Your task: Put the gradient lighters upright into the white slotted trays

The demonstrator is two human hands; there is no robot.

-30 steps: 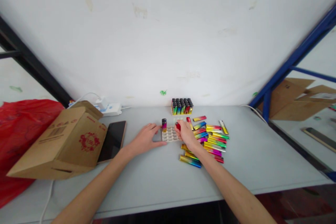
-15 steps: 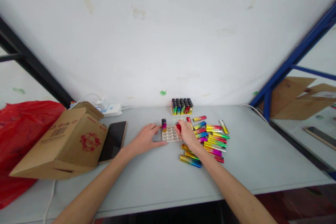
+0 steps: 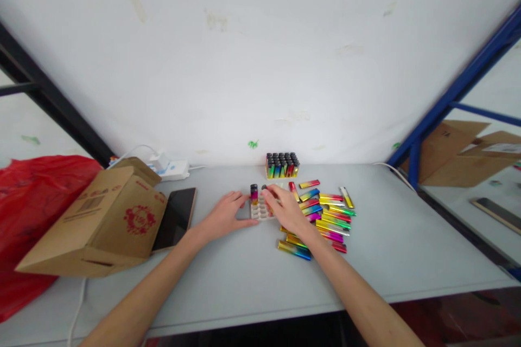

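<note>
A pale tray with rows of holes (image 3: 255, 215) lies on the table, a purple-and-yellow lighter with a black top (image 3: 254, 195) upright at its back left. My left hand (image 3: 228, 212) rests at the tray's left side, thumb and fingers spread, fingertips close to that lighter. Over the tray, my right hand (image 3: 287, 210) is closed on another lighter (image 3: 264, 187); its black top shows above the fingers and most of its body is hidden. Several shiny multicoloured lighters (image 3: 331, 217) lie in a loose pile right of the tray, partly under my right wrist.
A filled block of upright lighters (image 3: 282, 165) stands against the wall. On the left are a phone (image 3: 175, 217), a cardboard box (image 3: 101, 222), a red plastic bag (image 3: 36, 184) and a white power strip (image 3: 174, 170). A blue metal frame (image 3: 431, 130) borders the right side.
My right hand has moved left over the tray with the lighter, closer to the standing one. My left hand has stayed in place.
</note>
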